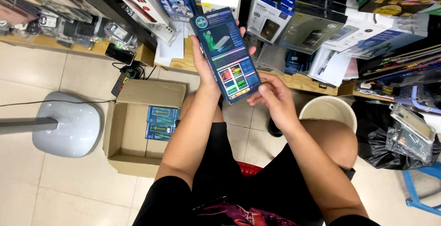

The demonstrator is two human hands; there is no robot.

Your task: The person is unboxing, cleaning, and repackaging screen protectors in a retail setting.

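Seated person holds a slim dark-blue retail box (226, 53) up for a look

Head view: the left hand (205, 65) grips the box's long edge from behind, fingers curled shut around it, printed face tilted toward the eyes; the right hand (271, 95) pinches its lower corner, steadying it. On the floor by the left knee an open cardboard carton (120, 134) holds a few matching blue boxes (161, 122); a pale bucket (328, 111) stands to the right, contents unseen

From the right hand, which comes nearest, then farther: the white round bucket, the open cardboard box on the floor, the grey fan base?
From the right hand, in the head view:
1. White round bucket, just to its right.
2. Open cardboard box, left, past the left arm.
3. Grey fan base, far left on the floor tiles.
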